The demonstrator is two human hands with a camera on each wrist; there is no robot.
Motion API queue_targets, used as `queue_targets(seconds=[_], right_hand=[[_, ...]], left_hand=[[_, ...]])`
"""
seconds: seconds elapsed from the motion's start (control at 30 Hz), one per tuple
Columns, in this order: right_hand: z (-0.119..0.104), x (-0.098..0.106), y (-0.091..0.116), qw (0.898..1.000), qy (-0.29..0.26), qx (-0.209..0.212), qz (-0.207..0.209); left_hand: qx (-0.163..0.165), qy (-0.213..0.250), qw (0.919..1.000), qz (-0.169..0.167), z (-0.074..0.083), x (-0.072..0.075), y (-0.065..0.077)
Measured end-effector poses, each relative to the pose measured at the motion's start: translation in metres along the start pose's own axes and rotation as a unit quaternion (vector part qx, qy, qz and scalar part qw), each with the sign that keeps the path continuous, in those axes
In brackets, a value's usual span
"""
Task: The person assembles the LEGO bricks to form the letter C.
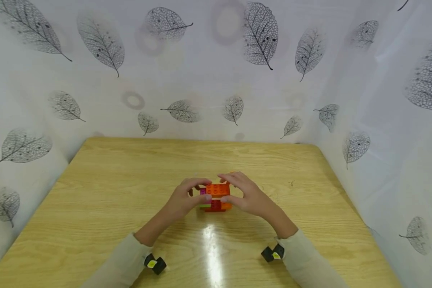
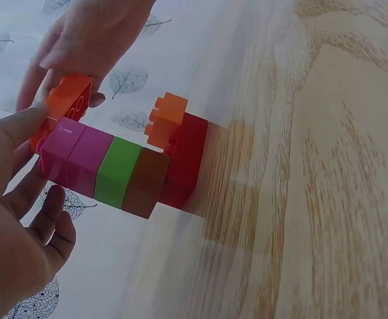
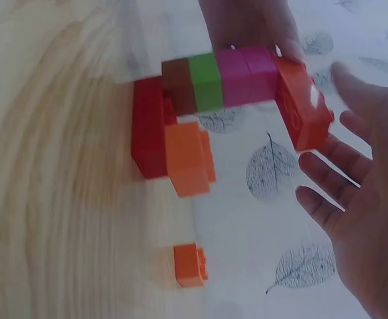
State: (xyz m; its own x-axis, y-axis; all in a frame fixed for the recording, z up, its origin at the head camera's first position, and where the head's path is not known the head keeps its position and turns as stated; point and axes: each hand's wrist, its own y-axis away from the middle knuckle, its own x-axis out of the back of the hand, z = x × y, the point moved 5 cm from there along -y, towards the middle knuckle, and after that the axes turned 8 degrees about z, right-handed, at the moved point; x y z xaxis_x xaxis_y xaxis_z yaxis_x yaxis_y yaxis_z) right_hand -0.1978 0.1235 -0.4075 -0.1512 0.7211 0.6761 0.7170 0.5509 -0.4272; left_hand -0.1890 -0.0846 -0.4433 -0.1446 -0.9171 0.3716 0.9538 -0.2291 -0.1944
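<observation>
Grip of left hand (image 1: 183,200) — pinching upper orange brick (image 1: 219,189), right grip (image 1: 251,197) loosely parted beside it

A curtained-off nook, room type unclear: wood-grain table (image 1: 111,192), leaf-printed white sheeting (image 1: 201,80) around three sides.

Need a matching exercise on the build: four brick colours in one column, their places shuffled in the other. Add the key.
Column 1
1. Red brick
2. Brown brick
3. Green brick
4. Magenta pair

Column 2
A. Between the brown brick and the magenta pair
B. Next to the top orange brick
C. At the bottom, on the table
D. Between the red brick and the green brick

Pairs: 1-C, 2-D, 3-A, 4-B
</observation>
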Motion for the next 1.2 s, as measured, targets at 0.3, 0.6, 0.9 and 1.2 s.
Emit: queue_targets(seconds=[0.3, 0.6, 0.9, 1.2], right_hand=[[0.046, 0.038, 0.001, 0.992, 0.008, -0.109, 0.068], [0.089, 0.025, 0.001, 0.983, -0.001, -0.184, 0.024], [0.113, 0.002, -0.009, 0.977, 0.012, -0.211, -0.041], [0.122, -0.009, -0.014, 0.968, 0.058, -0.230, -0.078]], left_hand=[[-0.008, 0.008, 0.9999, -0.003, 0.001, -0.001, -0.002], [-0.012, 0.007, 0.9999, 0.003, 0.002, -0.001, -0.001], [-0.002, 0.003, 1.0000, 0.007, 0.002, -0.002, -0.001], [0.017, 0.000, 0.9998, 0.011, 0.000, -0.002, -0.002]])
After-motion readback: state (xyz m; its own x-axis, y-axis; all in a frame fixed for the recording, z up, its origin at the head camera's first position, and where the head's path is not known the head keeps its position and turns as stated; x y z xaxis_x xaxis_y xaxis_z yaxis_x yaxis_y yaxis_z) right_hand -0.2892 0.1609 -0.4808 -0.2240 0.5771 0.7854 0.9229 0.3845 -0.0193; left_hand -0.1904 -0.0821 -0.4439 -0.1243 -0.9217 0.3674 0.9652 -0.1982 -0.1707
